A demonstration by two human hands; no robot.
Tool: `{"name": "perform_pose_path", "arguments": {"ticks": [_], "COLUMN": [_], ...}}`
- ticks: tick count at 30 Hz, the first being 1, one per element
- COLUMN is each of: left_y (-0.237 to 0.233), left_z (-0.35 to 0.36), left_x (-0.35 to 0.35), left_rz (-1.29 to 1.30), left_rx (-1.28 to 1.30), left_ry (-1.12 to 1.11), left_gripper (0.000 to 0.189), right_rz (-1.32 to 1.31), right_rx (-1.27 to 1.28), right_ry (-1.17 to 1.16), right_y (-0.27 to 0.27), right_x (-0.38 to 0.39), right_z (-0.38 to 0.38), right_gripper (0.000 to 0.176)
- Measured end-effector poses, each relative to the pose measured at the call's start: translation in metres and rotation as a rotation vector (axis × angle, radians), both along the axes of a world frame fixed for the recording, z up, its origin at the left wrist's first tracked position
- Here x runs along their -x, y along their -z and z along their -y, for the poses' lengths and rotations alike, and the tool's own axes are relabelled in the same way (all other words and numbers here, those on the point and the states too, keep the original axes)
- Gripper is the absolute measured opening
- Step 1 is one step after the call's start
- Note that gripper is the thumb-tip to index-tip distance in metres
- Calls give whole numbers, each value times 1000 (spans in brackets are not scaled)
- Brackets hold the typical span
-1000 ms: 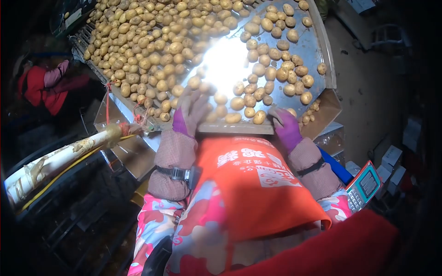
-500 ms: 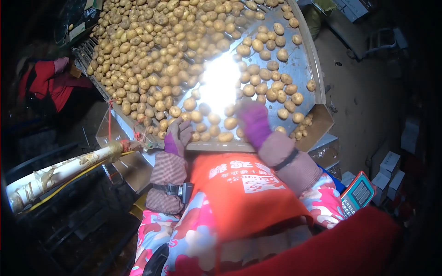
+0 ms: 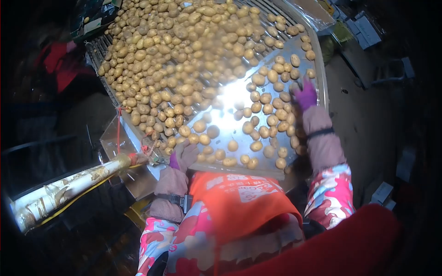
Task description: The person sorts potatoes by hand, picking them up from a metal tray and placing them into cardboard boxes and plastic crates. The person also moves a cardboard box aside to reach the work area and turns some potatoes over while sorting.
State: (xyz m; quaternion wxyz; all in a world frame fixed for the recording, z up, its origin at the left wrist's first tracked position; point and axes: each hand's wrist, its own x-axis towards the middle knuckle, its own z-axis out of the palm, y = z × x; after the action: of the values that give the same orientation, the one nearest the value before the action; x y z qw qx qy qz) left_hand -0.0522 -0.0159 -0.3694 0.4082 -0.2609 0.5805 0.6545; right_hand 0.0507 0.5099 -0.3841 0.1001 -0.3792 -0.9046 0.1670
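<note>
Many yellow-brown potatoes (image 3: 159, 69) lie over a slatted rack and a flat metal tray (image 3: 229, 126) in front of me. My left hand (image 3: 185, 155), in a grey and purple glove, rests at the tray's near left edge. Its fingers are stretched out against the closest potatoes, and it holds nothing that I can see. My right hand (image 3: 305, 95), gloved alike, reaches to the tray's right side. Its fingers look spread, slightly blurred, beside a group of loose potatoes (image 3: 278, 102). Glare hides part of the tray's middle.
A raised rim (image 3: 321, 69) borders the tray on the right. A taped white pole (image 3: 69, 184) sticks out at the left, with a red cord (image 3: 119, 131) near its end. Another person in red (image 3: 64, 64) is at the far left. Boxes (image 3: 366, 32) stand at the upper right.
My right hand has moved from the tray's near middle out to its right side. Loose potatoes on the tray have shifted. My left hand stays at the near left edge; the view has turned slightly.
</note>
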Motion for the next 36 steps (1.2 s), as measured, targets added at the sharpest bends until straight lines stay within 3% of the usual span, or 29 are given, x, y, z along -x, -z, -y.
{"name": "perform_pose_path", "arguments": {"ticks": [1, 3, 6, 8, 9, 12, 14, 16, 19, 20, 23, 25, 27, 31, 33, 36], "left_y": [5, 0, 7, 11, 6, -1, 5, 15, 26, 21, 2, 12, 16, 13, 15, 11], "left_z": [2, 0, 4, 1, -3, -9, -6, 1, 11, 10, -2, 0, 0, -2, -2, -4], "left_x": [0, -1, 2, 2, 1, 7, 7, 4, 3, 1, -3, 0, 0, 1, 2, 3], "left_rz": [-4, 8, 12, 25, 29, 125, 126, 87, 39, 30, -12, -18, 12, -2, 15, 7], "left_rx": [-9, -5, -18, -44, -60, -78, -80, -90, -106, -100, -22, -11, 6, 37, 62, 75], "left_ry": [-19, -38, -55, -68, -84, -80, -85, -88, -77, -76, -66, -43, -69, -26, -19, -15], "left_gripper": [58, 57, 55, 54, 53, 51, 50, 49, 48, 48, 49, 51, 45, 48, 48, 50], "right_rz": [195, 8, 236, 103, 51, 18, -14, 37, 327, 255, 295, 252, 198, 362, 366, 168], "right_rx": [-30, 348, 347, -91, -174, 38, -88, -4, 137, 140, -129, -42, 113, 24, -4, -23], "right_ry": [31, 68, -118, -207, -300, -334, -556, -583, -366, -217, -164, 13, 18, -153, -198, -237], "right_y": [-6, 0, -29, 55, 16, 47, -3, 17, -12, -5, -2, -5, 16, 29, 27, 9], "right_x": [25, 63, 106, 88, 66, 14, -34, -77, -99, -110, -121, -91, -66, -51, -79, -150], "right_z": [-22, -35, 17, 65, 110, 152, 171, 170, 150, 134, 69, 50, 34, 92, 126, 157], "right_gripper": [68, 73, 76, 69, 66, 63, 60, 56, 50, 49, 52, 56, 58, 60, 62, 62]}}
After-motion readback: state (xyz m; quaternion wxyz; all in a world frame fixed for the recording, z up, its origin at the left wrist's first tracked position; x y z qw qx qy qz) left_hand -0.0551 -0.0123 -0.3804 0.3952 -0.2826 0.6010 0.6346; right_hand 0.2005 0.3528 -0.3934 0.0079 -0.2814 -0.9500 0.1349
